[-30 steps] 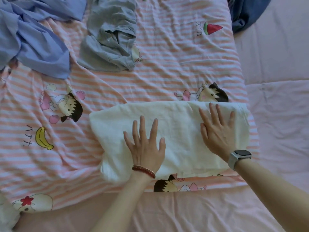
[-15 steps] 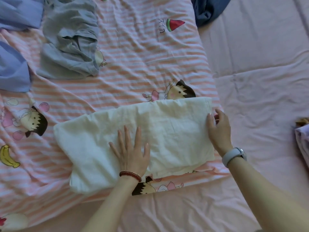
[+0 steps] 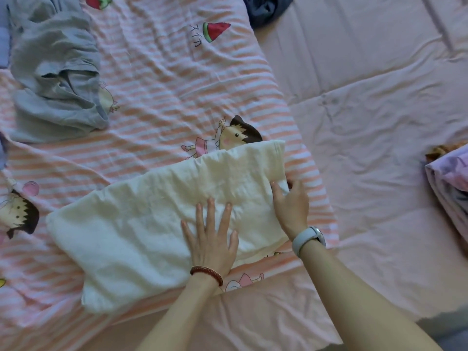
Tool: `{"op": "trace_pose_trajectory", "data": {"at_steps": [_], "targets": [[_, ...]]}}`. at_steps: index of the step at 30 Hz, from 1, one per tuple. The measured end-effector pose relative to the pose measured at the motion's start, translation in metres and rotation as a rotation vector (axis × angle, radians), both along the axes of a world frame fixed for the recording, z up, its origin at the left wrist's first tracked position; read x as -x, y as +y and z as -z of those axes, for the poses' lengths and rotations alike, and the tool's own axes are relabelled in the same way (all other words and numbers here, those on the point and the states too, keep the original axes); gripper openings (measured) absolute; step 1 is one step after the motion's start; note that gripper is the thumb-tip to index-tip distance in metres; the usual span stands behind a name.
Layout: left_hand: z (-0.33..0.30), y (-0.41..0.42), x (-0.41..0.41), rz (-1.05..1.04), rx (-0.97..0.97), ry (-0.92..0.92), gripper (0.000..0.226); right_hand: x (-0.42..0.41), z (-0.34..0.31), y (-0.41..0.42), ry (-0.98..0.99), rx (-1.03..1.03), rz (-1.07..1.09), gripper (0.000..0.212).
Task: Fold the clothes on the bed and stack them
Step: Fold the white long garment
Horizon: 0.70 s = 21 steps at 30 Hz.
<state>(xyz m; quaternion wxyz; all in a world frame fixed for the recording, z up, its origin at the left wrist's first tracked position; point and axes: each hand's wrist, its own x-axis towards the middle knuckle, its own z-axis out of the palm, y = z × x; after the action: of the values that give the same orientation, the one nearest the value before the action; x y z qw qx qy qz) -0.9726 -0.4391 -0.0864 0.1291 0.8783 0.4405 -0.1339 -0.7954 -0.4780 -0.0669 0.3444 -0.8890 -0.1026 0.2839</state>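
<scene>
The white garment (image 3: 157, 224) lies as a long folded strip on the striped sheet (image 3: 162, 97) of the bed, in front of the person. The left hand (image 3: 212, 239) is released and flat, its straight fingers pressing the middle of the strip. A second ago the right hand (image 3: 291, 206) was also lying flat on the cloth; now it has moved to the right end and its grip pinches the edge there, thumb on top and fingers under. I judge that smoothing is finished and the next fold, right end over toward the left, is starting. The grey garment (image 3: 55, 72) at the far left is not folded yet. A folded pile (image 3: 448, 183) waits at the right edge.
</scene>
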Motion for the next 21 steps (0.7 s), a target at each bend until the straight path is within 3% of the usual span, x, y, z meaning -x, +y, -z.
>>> {"op": "trace_pose_trajectory", "data": {"at_steps": [8, 11, 13, 17, 21], "targets": [[-0.008, 0.004, -0.002, -0.004, 0.117, 0.024, 0.058, -0.007, -0.016, -0.007, 0.141, -0.120, -0.054, 0.012], [-0.018, 0.008, 0.001, -0.032, 0.187, -0.023, 0.072, -0.006, -0.032, -0.008, 0.154, -0.186, -0.060, 0.006], [-0.030, 0.010, 0.002, -0.158, 0.264, -0.198, 0.069, -0.002, -0.045, -0.004, 0.147, -0.247, -0.066, 0.010], [-0.068, 0.023, 0.010, -0.731, 0.534, -0.715, 0.024, 0.022, -0.079, 0.012, 0.074, -0.350, -0.156, 0.006], [-0.101, 0.043, 0.052, -1.177, 0.828, -1.050, 0.022, 0.080, -0.113, 0.039, -0.007, -0.350, -0.388, 0.011]]}}
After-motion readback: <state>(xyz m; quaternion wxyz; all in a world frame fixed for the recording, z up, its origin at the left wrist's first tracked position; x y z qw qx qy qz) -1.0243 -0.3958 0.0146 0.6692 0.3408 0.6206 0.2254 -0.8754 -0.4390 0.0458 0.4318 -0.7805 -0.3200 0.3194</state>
